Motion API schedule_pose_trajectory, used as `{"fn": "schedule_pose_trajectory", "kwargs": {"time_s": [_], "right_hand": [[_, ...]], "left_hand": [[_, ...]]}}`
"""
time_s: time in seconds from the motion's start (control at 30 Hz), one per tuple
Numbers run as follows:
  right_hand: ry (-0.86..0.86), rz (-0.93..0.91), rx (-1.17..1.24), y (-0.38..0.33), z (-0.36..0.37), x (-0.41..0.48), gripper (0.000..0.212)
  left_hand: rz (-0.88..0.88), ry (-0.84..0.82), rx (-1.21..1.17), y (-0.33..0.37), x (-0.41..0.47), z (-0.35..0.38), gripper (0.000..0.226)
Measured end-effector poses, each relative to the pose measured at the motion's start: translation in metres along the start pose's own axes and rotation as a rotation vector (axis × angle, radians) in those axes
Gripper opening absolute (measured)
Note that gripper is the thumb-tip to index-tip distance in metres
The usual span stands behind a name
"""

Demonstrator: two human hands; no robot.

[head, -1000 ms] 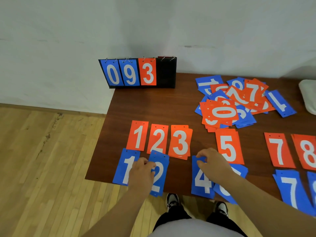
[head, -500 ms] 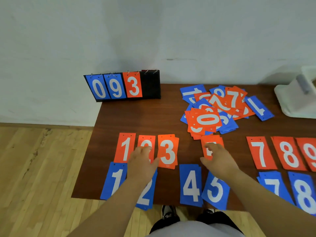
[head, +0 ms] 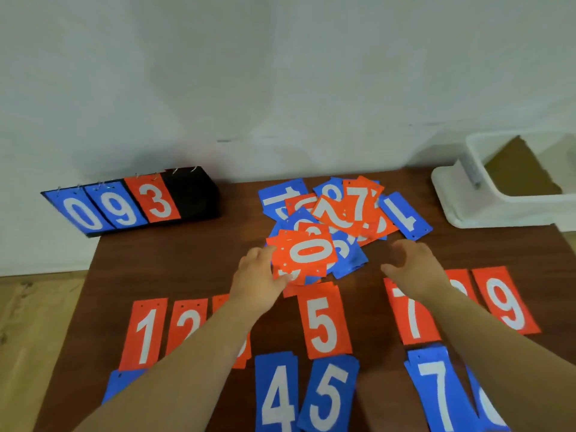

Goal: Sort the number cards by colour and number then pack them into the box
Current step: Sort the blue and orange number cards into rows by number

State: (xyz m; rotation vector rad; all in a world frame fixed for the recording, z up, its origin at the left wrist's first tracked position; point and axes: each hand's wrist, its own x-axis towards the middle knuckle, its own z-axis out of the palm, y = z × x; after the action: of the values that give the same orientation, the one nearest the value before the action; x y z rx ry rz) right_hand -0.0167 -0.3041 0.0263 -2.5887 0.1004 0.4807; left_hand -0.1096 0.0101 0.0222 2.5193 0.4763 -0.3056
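Note:
A loose pile of orange and blue number cards (head: 352, 210) lies at the back middle of the brown table (head: 174, 263). My left hand (head: 260, 275) pinches the left edge of the orange 0 cards (head: 308, 252) at the pile's front, thumb on top. My right hand (head: 416, 265) hovers open just right of the pile, holding nothing. Sorted orange cards 1 (head: 145, 332), 2 (head: 185, 319), 5 (head: 322, 322), 7 (head: 411, 319) and 9 (head: 505, 300) form a row. Blue 4 (head: 276, 397), 5 (head: 328, 397) and 7 (head: 439, 397) lie nearer me. My arms hide parts of both rows.
A white plastic box (head: 467, 210) stands at the table's back right corner. A black flip scoreboard (head: 193, 194) showing 0, 9, 3 stands at the back left corner by the wall. Wooden floor shows to the left of the table.
Both hands have left the sorted rows and moved back to the loose pile. My left hand has taken hold of the orange 0 cards. The view has shifted right, showing the white box.

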Motion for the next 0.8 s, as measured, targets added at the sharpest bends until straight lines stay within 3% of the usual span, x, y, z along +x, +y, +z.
{"fn": "schedule_pose_trajectory", "kwargs": {"time_s": [0.13,0.4,0.57,0.7,0.8], "right_hand": [[0.048,0.122,0.013,0.029,-0.027,0.063,0.071],[0.029,0.074,-0.222,0.068,-0.018,0.149,0.078],[0.014,0.133,-0.170,0.072,-0.020,0.162,0.092],[-0.016,0.177,-0.003,0.070,-0.022,0.162,0.088],[0.050,0.149,0.100,0.073,-0.019,0.153,0.080]], "left_hand": [[0.031,-0.027,0.014,0.025,0.046,0.023,0.079],[0.073,-0.100,0.155,0.040,0.089,0.066,0.081],[0.024,-0.042,0.220,0.042,0.090,0.067,0.079],[-0.003,0.015,0.296,0.052,0.089,0.061,0.074],[-0.015,0.026,0.214,0.055,0.085,0.056,0.061]]}}
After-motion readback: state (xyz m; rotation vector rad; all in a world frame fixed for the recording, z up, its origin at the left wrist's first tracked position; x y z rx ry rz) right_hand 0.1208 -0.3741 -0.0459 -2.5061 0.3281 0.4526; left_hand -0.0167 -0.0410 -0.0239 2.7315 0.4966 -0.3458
